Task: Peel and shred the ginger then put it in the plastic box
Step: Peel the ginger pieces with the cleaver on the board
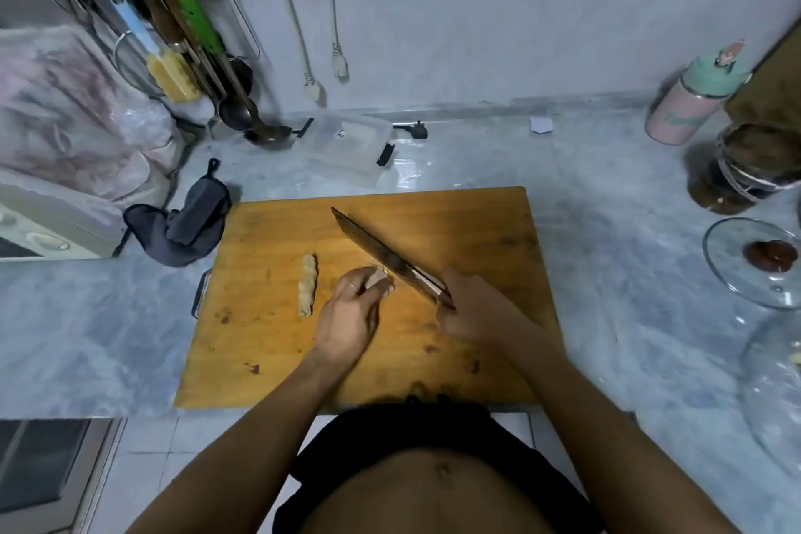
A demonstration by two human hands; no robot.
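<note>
On the wooden cutting board [477, 230] my left hand [346, 317] holds a piece of ginger [379, 277] with curled fingers. My right hand [472, 308] grips the handle of a long knife [372, 249]. Its blade slants up to the left and its edge meets the ginger at my left fingertips. A second strip of ginger [307, 284] lies loose on the board, left of my left hand. The clear plastic box [349, 147] with black clips stands on the counter beyond the board.
A dark cloth [186, 225] lies at the board's left edge. A utensil rack [182, 43] and a ladle [242, 113] stand at the back left. At the right are a pink bottle [689, 100], a dark jar [737, 169] and a glass lid [758, 264].
</note>
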